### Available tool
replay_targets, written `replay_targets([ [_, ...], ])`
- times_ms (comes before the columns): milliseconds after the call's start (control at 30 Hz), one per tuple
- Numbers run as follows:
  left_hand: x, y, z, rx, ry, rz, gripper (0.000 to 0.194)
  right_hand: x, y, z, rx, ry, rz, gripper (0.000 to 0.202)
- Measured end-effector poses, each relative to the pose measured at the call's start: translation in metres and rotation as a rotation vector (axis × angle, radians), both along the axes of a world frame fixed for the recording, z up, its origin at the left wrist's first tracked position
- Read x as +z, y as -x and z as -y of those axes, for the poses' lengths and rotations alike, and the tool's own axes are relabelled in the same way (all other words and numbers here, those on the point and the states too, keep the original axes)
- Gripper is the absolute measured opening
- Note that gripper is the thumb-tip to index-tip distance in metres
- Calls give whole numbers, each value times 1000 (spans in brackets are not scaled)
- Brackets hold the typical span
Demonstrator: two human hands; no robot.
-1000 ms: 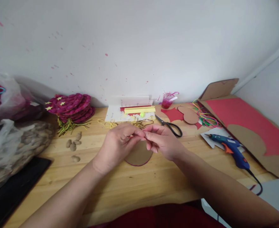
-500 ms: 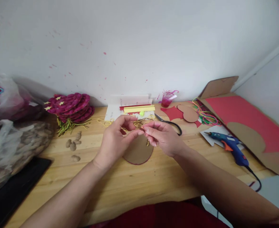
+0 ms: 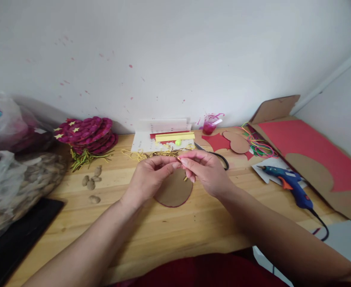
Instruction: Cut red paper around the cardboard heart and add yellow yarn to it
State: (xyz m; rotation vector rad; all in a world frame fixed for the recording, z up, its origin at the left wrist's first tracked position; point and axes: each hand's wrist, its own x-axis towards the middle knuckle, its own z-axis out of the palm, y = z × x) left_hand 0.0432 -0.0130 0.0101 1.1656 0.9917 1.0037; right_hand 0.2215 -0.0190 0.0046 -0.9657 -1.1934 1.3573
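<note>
Brown cardboard, cut into a disc (image 3: pixel 173 193) with a dark pink edge, lay flat on the wooden table (image 3: pixel 151 243), partly below both hands. Over its far part, the right hand (image 3: pixel 206 171) had its thumb and forefinger pinched on a string (image 3: pixel 185 179), a yellowish end of which hung beneath the fingers. The left hand (image 3: pixel 148 175) met it, thumb and forefinger drawn together at the same spot; whether they also gripped the string was too small to tell.

Just beyond the hands lay more yellow and dark thread (image 3: pixel 133 154), loosely tangled, and behind it a yellow strip (image 3: pixel 175 137) and a bright green ball (image 3: pixel 178 142) on white paper (image 3: pixel 139 139). Scissors (image 3: pixel 224 160) lay just beyond the right hand, partly hidden by it. Farther right, a blue glue gun (image 3: pixel 295 187) rested near a cardboard box (image 3: pixel 278 109). To the left were loose peanuts (image 3: pixel 91 184) and a stack of purple mats (image 3: pixel 88 135) with yellow stars.
</note>
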Motion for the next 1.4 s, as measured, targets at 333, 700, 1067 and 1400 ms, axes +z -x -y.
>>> replay_targets([
  [333, 0, -2, 0, -10, 93, 112, 25, -1, -2, 1, 39, -33, 34, 20],
  [700, -2, 1, -2, -10, 49, 64, 27, 3, -2, 2, 43, 10, 59, 22],
  [1067, 1, 1, 0, -28, -34, -10, 22, 2, -2, 2, 55, 8, 65, 20],
  [1400, -4, 4, -2, -10, -31, -37, 23, 2, -3, 2, 53, 2, 68, 19],
])
